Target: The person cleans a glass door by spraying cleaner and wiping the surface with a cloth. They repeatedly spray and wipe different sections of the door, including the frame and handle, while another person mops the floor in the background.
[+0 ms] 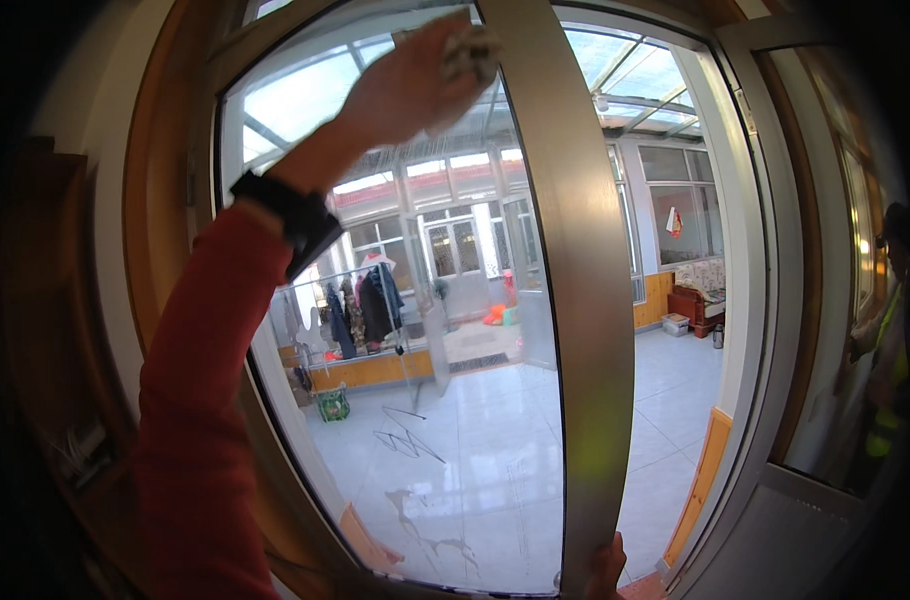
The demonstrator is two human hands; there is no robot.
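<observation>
My left hand (410, 79), in a red sleeve and with a black watch (293, 214) on the wrist, is raised to the upper part of a glass door pane (492, 420). It holds a crumpled, patterned cloth (471, 56) against the glass near the top right corner; the hand is slightly blurred. Fine wet streaks show just below the cloth. Lower on the pane are dark scribbled lines (410, 436) and watery smears. At the bottom, the fingers of my right hand (611, 564) curl around the free edge of the metal door frame (593, 300).
A second door leaf (815, 300) stands at the right, its glass showing a person in a hi-vis vest (886, 345), apparently reflected. Beyond the pane are a clothes rack (365, 307), a green bag (333, 405) and a wooden sofa (699, 300). Dark shelving (49, 322) stands left.
</observation>
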